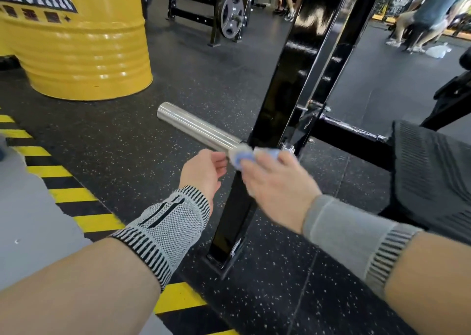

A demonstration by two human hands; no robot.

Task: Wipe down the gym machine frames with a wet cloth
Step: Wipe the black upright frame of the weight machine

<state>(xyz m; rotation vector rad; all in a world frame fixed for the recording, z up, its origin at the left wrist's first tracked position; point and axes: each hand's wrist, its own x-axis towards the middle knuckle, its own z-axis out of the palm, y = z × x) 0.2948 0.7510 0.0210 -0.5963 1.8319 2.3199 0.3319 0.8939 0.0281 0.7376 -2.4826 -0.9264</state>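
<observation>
Gripping the blurred cloth (243,156), right hand (277,181) hides its fingers; left hand (204,173) loosely curled.

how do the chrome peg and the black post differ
The chrome peg is a round, bare-metal bar jutting sideways; the black post is a flat-sided, glossy painted beam rising steeply from the floor. The peg is far shorter and thinner than the post. Both are shiny and meet where the cloth is.

Glossy black metal frame (285,85), polished steel peg (196,127), soft cloth (240,156), speckled rubber floor (142,156).
</observation>
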